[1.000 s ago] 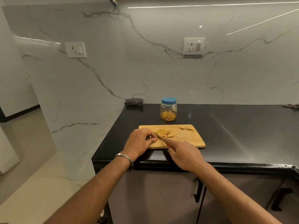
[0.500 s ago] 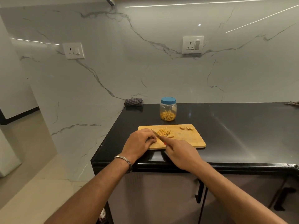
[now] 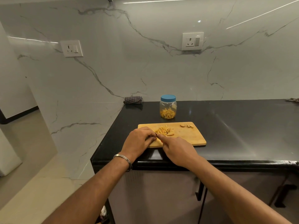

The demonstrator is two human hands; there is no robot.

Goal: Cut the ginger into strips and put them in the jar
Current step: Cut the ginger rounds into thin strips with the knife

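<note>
A wooden cutting board lies near the front edge of the black counter. On it sits a pile of yellow ginger strips, and a few ginger slices lie toward its back right. My left hand is curled on the board's left part, fingers pressed down on a ginger piece that I cannot see. My right hand grips a knife, its blade mostly hidden between the two hands. Behind the board stands a clear jar with a blue lid on, partly filled with ginger strips.
The black counter stretches right, with a marble wall behind. A checked cloth lies in the back left corner, and another cloth shows at the far right edge. The counter's left edge drops to the floor.
The knife has shifted left toward my left hand's fingers, and the blade is now more hidden. Both hands stay over the board's left part.
</note>
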